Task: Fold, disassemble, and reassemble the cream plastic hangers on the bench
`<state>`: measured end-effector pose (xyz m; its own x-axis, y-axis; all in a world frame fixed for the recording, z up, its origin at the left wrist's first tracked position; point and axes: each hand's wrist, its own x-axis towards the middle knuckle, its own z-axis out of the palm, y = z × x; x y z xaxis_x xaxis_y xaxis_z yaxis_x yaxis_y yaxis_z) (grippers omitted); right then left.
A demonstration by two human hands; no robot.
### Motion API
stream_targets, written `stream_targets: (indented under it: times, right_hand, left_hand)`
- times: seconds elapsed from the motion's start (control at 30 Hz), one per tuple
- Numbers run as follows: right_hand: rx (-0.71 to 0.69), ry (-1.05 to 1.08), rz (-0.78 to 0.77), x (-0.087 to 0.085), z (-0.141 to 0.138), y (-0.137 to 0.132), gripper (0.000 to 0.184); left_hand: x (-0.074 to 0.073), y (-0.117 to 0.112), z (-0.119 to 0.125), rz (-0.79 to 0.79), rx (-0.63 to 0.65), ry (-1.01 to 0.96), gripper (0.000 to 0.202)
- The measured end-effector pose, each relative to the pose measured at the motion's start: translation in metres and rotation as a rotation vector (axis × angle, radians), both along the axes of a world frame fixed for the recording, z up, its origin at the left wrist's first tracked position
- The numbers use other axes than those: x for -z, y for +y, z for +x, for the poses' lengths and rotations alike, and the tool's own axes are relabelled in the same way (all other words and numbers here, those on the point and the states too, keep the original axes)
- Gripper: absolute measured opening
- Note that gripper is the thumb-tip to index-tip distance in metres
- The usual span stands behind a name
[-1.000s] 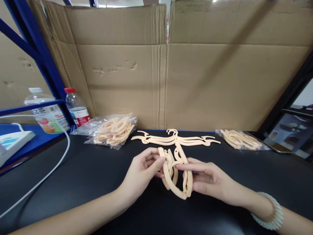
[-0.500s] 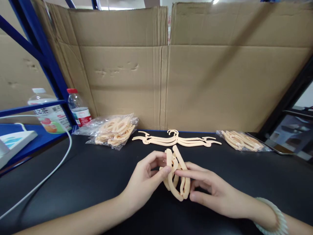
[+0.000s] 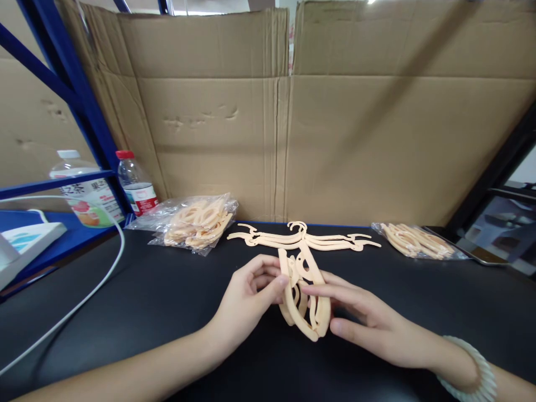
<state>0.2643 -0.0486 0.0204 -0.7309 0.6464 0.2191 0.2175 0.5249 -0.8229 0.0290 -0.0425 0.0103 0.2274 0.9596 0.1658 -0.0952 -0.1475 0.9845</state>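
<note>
Both my hands hold a folded cream plastic hanger (image 3: 304, 296) just above the black table (image 3: 167, 301). My left hand (image 3: 251, 298) pinches its left arm between thumb and fingers. My right hand (image 3: 360, 318) grips the right arm, index finger laid across the front, a pale bead bracelet (image 3: 477, 371) on the wrist. Behind the held piece, unfolded hangers of the same colour (image 3: 304, 240) lie stacked flat.
A clear bag of folded hangers (image 3: 196, 220) lies at the back left, another bag (image 3: 414, 240) at the back right. Two bottles (image 3: 136, 184) stand by the blue rack (image 3: 62, 89). A white cable (image 3: 84, 296) crosses the table's left. Cardboard (image 3: 293, 123) walls the back.
The hanger's two arms were pressed closer together half a second ago and have spread slightly again; both hands kept their grip and stayed in place.
</note>
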Motion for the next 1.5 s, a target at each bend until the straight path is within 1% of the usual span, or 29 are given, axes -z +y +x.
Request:
stream_targets:
  times: [0.07,0.23,0.3,0.4,0.47,0.53,0.63,0.7,0.77,0.87,0.93,1.03,1.1,1.23,1.37,1.5]
  right_hand:
    - [-0.022,-0.034,0.006,-0.001,0.000,-0.001,0.044]
    - [-0.098,-0.016,-0.086,0.003,-0.003,-0.003,0.046]
    - [-0.112,0.008,-0.096,0.005,-0.004,-0.002,0.049]
    - [-0.100,0.059,-0.155,0.005,-0.003,0.000,0.051]
    - [-0.042,0.102,-0.220,0.004,0.001,0.004,0.049]
    - [0.069,0.117,-0.282,0.005,0.005,0.011,0.050]
    - [0.231,0.033,-0.317,0.009,0.014,0.022,0.057]
    - [0.281,-0.042,-0.266,0.012,0.017,0.027,0.057]
    - [0.295,-0.103,-0.161,0.013,0.018,0.026,0.052]
    - [0.267,-0.242,0.014,0.011,0.017,0.019,0.045]
    - [0.252,-0.355,0.115,0.008,0.015,0.012,0.044]
    - [0.245,-0.474,0.220,0.004,0.012,0.005,0.047]
    - [0.240,-0.511,0.264,0.002,0.011,0.003,0.050]
    - [0.234,-0.526,0.330,0.002,0.010,0.005,0.051]
    - [0.222,-0.529,0.368,0.004,0.011,0.009,0.056]
    - [0.230,-0.522,0.396,0.010,0.011,0.012,0.052]
  left_hand:
    - [0.001,0.000,0.001,0.015,0.009,0.014,0.023]
    - [0.001,-0.002,0.000,0.116,-0.023,0.078,0.018]
    - [0.001,-0.002,-0.001,0.122,-0.008,0.120,0.017]
    - [0.002,-0.001,-0.002,0.097,0.011,0.141,0.023]
    - [0.004,0.001,-0.004,0.104,-0.019,0.139,0.027]
    - [0.005,0.004,-0.005,0.139,-0.058,0.176,0.026]
    - [0.007,0.005,-0.008,0.255,-0.068,0.352,0.020]
    - [0.009,0.003,-0.009,0.368,-0.032,0.522,0.022]
    - [0.010,0.000,-0.010,0.475,0.050,0.663,0.031]
    - [0.011,-0.004,-0.009,0.566,0.189,0.765,0.042]
    - [0.012,-0.006,-0.009,0.585,0.228,0.793,0.045]
    - [0.012,-0.006,-0.009,0.595,0.237,0.801,0.046]
    - [0.013,-0.006,-0.009,0.596,0.233,0.809,0.046]
    - [0.014,-0.006,-0.010,0.609,0.207,0.838,0.045]
    - [0.015,-0.006,-0.011,0.602,0.205,0.853,0.043]
    - [0.015,-0.004,-0.012,0.583,0.209,0.846,0.043]
